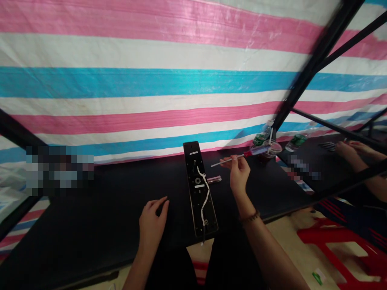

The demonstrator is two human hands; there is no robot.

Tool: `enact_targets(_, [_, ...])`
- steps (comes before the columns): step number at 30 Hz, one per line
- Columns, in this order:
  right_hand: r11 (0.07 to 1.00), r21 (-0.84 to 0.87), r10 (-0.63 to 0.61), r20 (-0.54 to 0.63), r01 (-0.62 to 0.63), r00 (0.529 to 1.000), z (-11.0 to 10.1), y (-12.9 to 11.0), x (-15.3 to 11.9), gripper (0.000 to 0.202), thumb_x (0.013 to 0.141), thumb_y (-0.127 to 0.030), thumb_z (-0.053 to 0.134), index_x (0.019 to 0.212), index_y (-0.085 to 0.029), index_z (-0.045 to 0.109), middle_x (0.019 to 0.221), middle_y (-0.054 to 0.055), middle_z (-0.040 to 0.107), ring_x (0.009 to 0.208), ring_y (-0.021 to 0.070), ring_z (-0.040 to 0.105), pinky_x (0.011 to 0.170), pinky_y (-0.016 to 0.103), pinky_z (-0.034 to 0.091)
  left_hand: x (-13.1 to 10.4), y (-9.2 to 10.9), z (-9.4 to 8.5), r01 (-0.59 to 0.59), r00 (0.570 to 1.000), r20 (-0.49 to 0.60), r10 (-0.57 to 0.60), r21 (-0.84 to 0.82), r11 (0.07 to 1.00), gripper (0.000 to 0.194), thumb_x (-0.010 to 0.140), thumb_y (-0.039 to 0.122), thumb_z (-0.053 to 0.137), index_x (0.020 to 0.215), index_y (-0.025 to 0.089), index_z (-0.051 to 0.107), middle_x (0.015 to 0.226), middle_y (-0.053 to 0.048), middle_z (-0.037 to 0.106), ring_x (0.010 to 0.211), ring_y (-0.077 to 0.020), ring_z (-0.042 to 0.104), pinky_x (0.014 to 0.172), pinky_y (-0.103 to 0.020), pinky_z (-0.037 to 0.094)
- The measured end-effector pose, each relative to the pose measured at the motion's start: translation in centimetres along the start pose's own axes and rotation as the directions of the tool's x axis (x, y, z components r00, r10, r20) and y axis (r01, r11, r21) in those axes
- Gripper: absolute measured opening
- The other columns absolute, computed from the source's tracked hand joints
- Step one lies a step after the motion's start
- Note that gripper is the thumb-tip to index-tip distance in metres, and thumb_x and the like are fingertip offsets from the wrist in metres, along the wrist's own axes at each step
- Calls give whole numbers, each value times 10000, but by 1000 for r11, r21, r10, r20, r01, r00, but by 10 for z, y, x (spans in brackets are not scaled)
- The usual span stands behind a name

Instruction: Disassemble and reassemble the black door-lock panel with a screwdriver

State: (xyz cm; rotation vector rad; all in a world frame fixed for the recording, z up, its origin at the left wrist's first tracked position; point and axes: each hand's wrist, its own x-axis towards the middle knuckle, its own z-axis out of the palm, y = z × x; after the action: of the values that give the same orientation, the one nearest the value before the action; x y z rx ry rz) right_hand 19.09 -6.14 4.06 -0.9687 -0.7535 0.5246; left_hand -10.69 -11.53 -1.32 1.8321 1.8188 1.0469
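A long black panel [196, 209] lies on the black table, its near end at the table's front edge. A white cable [207, 198] runs along its face, and a shiny handle [215, 179] sticks out from its right side. My right hand [238, 171], closed, grips a screwdriver [229, 160] right of the panel; the shaft points left toward the panel and the red and clear handle points right. Left of the panel, my left hand [154, 213] hovers at or rests on the table, fingers apart and holding nothing.
A clear bottle [260, 139] and a plastic cup [272, 150] stand at the table's back right. Beyond a black frame post [302, 86], another person's hands [352, 150] are at a second table with another bottle [296, 141]. A red stool [325, 237] stands lower right.
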Motion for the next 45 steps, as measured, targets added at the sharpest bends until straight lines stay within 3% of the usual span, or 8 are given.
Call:
enact_targets(3, [988,-2,-154,193,157,969,49,0,44,273,924,-487,594,906,-215,574,833,53,742,761,205,749,769,387,631,-21,37,28,1,1000,12,1,-186,983,449,934,477,493,1189,173,703,1173,-123,682,987,-265,693,886,-426,577])
enact_targets(5, [971,-43,-214,285,235,934,76,7,67,260,934,-479,572,900,-222,563,825,44,733,769,194,737,817,394,617,-37,57,52,-33,997,59,52,-281,959,502,965,411,463,1392,168,563,1366,-145,621,1225,-278,624,1045,-464,514])
enact_targets(9, [935,-146,-245,395,324,885,104,24,91,248,964,-463,519,916,-224,567,817,46,725,775,194,718,820,387,597,-56,66,81,7,993,109,36,-367,930,552,1009,352,395,1539,200,379,1579,-113,443,1467,-242,406,1202,-448,363])
enact_targets(14, [871,-238,-266,506,430,820,109,25,97,227,983,-420,510,928,-220,602,875,68,734,803,196,694,821,359,564,-58,57,80,47,985,170,20,-382,923,576,1020,365,383,1570,205,323,1606,-101,393,1471,-235,392,1201,-420,355])
enact_targets(24, [710,-350,-267,670,612,693,109,5,93,169,991,-272,485,945,-208,634,834,57,714,713,181,640,740,314,492,-57,60,76,55,980,197,24,-386,921,607,1012,371,415,1569,155,312,1593,-139,396,1460,-247,404,1195,-435,351])
enact_targets(33, [789,-289,-214,698,542,684,128,3,119,171,948,-263,532,814,-198,617,772,41,683,737,187,677,729,312,543,-60,58,79,92,979,205,1,-440,893,608,1012,357,427,1573,164,297,1578,-132,426,1441,-246,443,1185,-434,367])
enact_targets(39, [724,-329,-233,710,606,665,120,6,112,190,954,-282,523,833,-202,644,810,59,706,783,209,685,764,334,558,-61,57,81,79,980,200,20,-474,877,616,1021,361,413,1581,157,258,1593,-133,402,1457,-245,420,1207,-449,329])
enact_targets(45, [689,-426,-161,699,586,697,119,0,120,196,944,-315,567,867,-173,679,809,89,740,765,224,708,752,334,553,-62,55,80,94,976,219,12,-471,877,609,1025,350,395,1586,167,243,1587,-132,417,1440,-244,446,1195,-452,346])
